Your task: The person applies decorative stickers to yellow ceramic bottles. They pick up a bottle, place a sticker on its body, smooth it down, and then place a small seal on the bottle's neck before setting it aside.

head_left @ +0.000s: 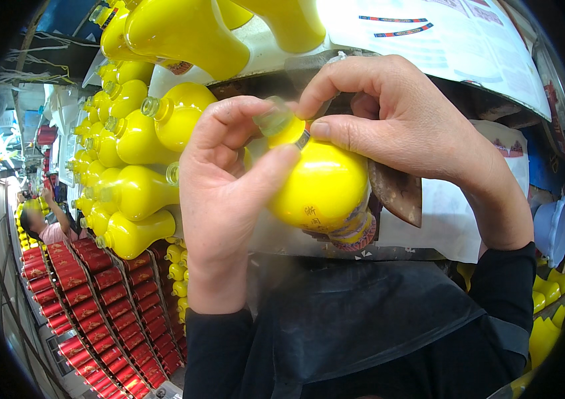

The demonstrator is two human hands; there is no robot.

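A glossy yellow bottle (322,189) with a clear glass mouth lies tilted in front of me, its patterned base toward my body. My left hand (219,173) closes round its neck, with the thumb on the near side and the fingers behind. A narrow dark label strip (303,139) sits across the neck. Over its right end, the thumb of my right hand (405,113) presses, its index finger bent in close to the glass mouth. The strip's far side is hidden by the bottle and fingers.
Many yellow bottles (139,136) crowd the left, and larger-looking ones (186,36) stand at the top. Two loose strips (402,31) lie on a white printed sheet (488,63). Racks of red cylinders (106,279) fill the lower left, near another person (56,226). A pale bucket (553,229) is at right.
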